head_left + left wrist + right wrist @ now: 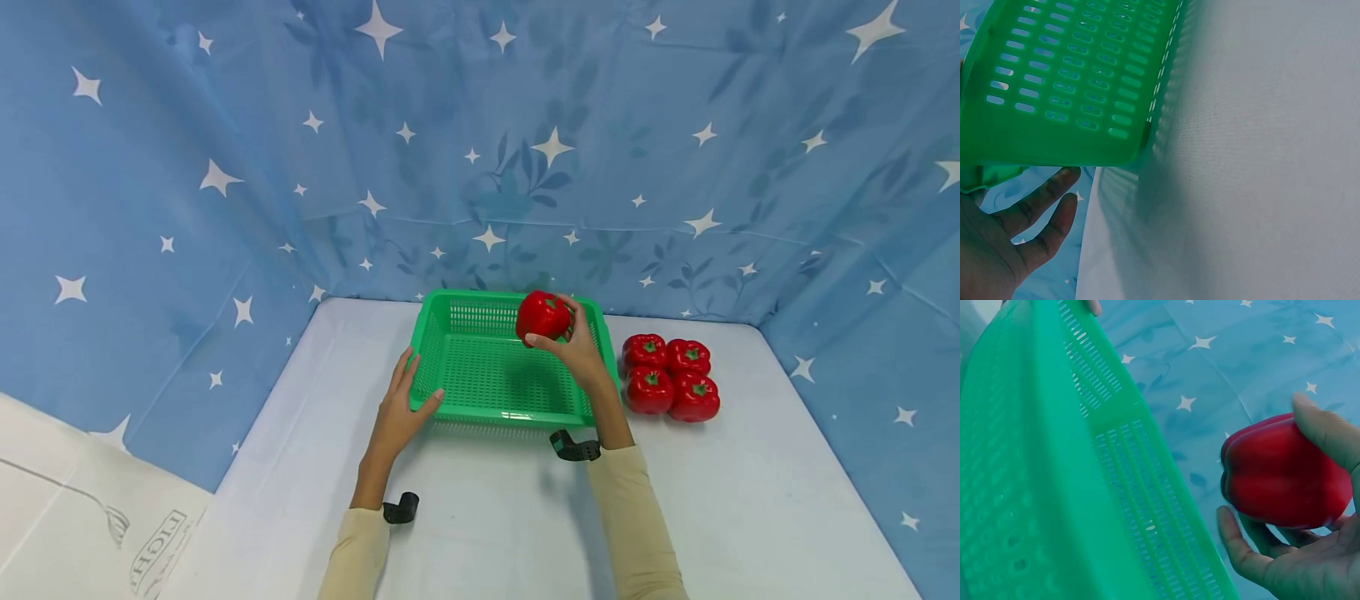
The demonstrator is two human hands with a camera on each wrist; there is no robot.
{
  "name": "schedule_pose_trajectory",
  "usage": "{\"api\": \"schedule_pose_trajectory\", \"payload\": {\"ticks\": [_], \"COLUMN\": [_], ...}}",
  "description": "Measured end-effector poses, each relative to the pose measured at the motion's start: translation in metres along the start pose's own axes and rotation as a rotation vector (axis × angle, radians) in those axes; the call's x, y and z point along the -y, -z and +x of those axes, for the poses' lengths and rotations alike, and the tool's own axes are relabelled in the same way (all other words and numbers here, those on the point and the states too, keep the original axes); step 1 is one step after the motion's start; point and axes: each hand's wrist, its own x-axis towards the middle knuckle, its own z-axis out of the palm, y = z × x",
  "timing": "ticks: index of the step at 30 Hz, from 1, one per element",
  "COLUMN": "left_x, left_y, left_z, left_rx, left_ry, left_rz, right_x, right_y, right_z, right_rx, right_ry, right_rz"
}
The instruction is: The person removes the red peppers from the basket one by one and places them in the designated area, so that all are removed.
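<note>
In the head view, my right hand [576, 346] grips a red bell pepper [542, 315] above the right part of a green plastic basket [517, 417]. From the right wrist, the thumb lies along one side of the pepper [1285, 475] and the fingers curve under the other. My left hand [397, 417] is at the basket's near left corner, thumb over the rim and fingers loosely extended along the outer left side. The left wrist view has those fingers [1041, 206] spread beside the basket wall [1054, 140]; the thumb is hidden there.
Several more red bell peppers [670, 379] stand grouped just right of the basket on the white table [480, 517]. A blue curtain with white stars [525, 192] hangs behind the table and along its sides. Black wrist cameras [576, 447] sit on both wrists.
</note>
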Motion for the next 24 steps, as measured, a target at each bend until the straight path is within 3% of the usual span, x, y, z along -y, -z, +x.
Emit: {"api": "schedule_pose_trajectory", "payload": {"ticks": [19,24], "left_x": [0.0,0.001], "left_y": [0.0,-0.001], "left_z": [-0.002,-0.001], "left_rx": [-0.004,-0.004], "left_ry": [0.001,0.0], "left_rz": [0.0,-0.002], "right_x": [-0.014,-0.014], "right_y": [0.021,0.031], "right_z": [-0.039,-0.052], "right_rx": [-0.052,-0.113], "right_ry": [0.095,0.1], "right_rz": [-0.018,-0.019]}}
